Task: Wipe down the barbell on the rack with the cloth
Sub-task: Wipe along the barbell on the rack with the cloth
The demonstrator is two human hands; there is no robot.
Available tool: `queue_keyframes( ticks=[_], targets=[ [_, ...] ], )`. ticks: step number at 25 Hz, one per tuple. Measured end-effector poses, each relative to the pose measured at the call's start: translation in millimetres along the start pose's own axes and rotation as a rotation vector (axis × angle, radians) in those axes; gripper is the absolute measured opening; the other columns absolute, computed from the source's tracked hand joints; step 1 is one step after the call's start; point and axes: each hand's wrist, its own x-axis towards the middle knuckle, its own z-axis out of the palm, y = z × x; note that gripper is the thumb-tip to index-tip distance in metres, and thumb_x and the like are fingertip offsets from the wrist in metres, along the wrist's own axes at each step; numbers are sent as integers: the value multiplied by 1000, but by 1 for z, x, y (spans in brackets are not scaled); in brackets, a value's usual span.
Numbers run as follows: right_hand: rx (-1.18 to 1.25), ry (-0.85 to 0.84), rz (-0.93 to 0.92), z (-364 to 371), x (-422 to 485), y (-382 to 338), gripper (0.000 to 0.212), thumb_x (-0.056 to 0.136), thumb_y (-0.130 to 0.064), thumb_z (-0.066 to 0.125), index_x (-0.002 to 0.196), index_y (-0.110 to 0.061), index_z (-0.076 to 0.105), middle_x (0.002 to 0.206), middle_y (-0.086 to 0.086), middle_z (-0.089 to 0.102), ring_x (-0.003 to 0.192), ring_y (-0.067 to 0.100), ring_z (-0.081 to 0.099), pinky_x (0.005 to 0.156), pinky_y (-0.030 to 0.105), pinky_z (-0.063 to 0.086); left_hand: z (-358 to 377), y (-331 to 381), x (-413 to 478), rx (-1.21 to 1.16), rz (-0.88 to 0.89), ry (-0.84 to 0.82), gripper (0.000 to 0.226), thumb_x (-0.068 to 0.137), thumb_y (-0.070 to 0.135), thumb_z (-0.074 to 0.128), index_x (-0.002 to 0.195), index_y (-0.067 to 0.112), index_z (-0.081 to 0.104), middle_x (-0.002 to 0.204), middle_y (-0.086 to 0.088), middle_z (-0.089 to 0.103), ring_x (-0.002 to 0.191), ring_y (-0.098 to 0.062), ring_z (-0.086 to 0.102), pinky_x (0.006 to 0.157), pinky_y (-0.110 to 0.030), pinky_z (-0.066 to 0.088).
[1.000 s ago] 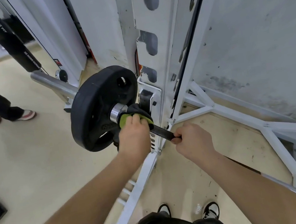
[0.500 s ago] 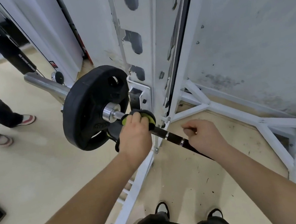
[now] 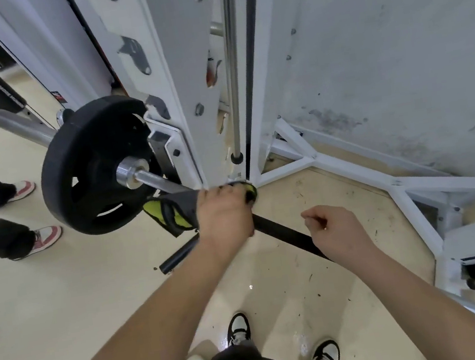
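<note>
- Plate [image 3: 90,171], black round rubber, leftmost on silver steel barbell [image 3: 156,184], in white metal rack [image 3: 179,65]?
- Yes. Left hand [image 3: 224,215] grips grey-and-lime cloth [image 3: 174,217] wrapped on the bar beside the upright. Right hand [image 3: 338,231] curled above the black bar section; grip unclear.

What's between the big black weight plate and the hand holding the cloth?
Just bare silver barbell shaft, running from the shiny collar at the weight plate to the left hand gripping the yellow-green cloth. The head view shows it.
</note>
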Motion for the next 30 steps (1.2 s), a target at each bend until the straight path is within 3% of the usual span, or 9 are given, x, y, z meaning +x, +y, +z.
queue_keyframes(
  ticks=[2, 5, 10, 15, 18, 21, 24, 27, 30],
  targets=[
    [-2, 20, 8, -12, -4, 11, 24, 94, -15, 55, 96, -30, 74, 87, -15, 69, 79, 9, 63, 70, 26, 50, 10, 60, -32, -119, 191, -58, 13, 87, 32, 62, 87, 19, 64, 88, -2, 70, 84, -30, 64, 76, -39, 53],
    [-9, 67, 34, -31, -9, 29, 23, 92, -14, 55, 90, -31, 71, 86, -12, 71, 80, 13, 64, 73, 33, 54, 19, 69, -43, -187, 493, -104, 26, 92, 41, 50, 93, 18, 64, 91, 0, 69, 86, -28, 64, 79, -40, 52],
    [59, 103, 48, -55, -24, 56, 23, 95, -15, 57, 101, -27, 74, 94, -17, 71, 88, 4, 64, 76, 21, 48, 10, 48, -13, 27, 5, -3, 23, 100, 47, 39, 92, 27, 47, 85, -3, 69, 91, -32, 64, 101, -49, 38],
    [27, 118, 47, -61, -32, 61, 22, 93, -18, 57, 99, -30, 74, 95, -12, 72, 92, 15, 65, 83, 36, 55, 25, 128, -64, -77, 435, -88, 25, 92, 45, 52, 95, 22, 61, 85, -2, 70, 83, -32, 64, 80, -40, 44],
    [39, 99, 28, -63, -37, 60, 18, 93, -19, 58, 87, -28, 72, 89, -15, 72, 87, 12, 66, 81, 35, 56, 7, 73, -27, 5, 229, -93, 26, 99, 44, 51, 106, 20, 60, 91, -11, 67, 87, -35, 63, 75, -39, 49],
    [50, 84, 1, -56, -38, 51, 18, 94, -20, 57, 85, -27, 71, 89, -15, 71, 88, 10, 66, 78, 32, 55, 11, 61, -26, -11, 16, 112, 20, 95, 36, 60, 90, 16, 60, 82, -10, 67, 82, -34, 62, 76, -40, 46],
    [17, 145, -5, -45, -33, 37, 25, 95, -16, 52, 104, -30, 71, 101, -12, 69, 93, 14, 63, 75, 30, 48, 35, 117, -78, -215, 240, 122, 9, 79, 26, 67, 80, 19, 61, 79, -3, 68, 83, -31, 61, 84, -42, 45],
    [-98, 199, 25, -41, -28, 22, 37, 96, -14, 45, 125, -28, 64, 120, -6, 61, 103, 18, 58, 78, 33, 46, 44, 95, -87, -239, 591, 97, 25, 80, 20, 54, 101, 20, 68, 105, 3, 72, 105, -26, 59, 104, -44, 42],
    [-75, 159, -4, -33, -23, 11, 38, 97, -12, 45, 127, -25, 64, 122, -6, 60, 103, 16, 57, 81, 35, 49, 31, 18, -50, -219, 532, 172, 24, 76, 14, 57, 96, 20, 69, 94, 1, 70, 91, -28, 60, 89, -43, 47]
  ],
)
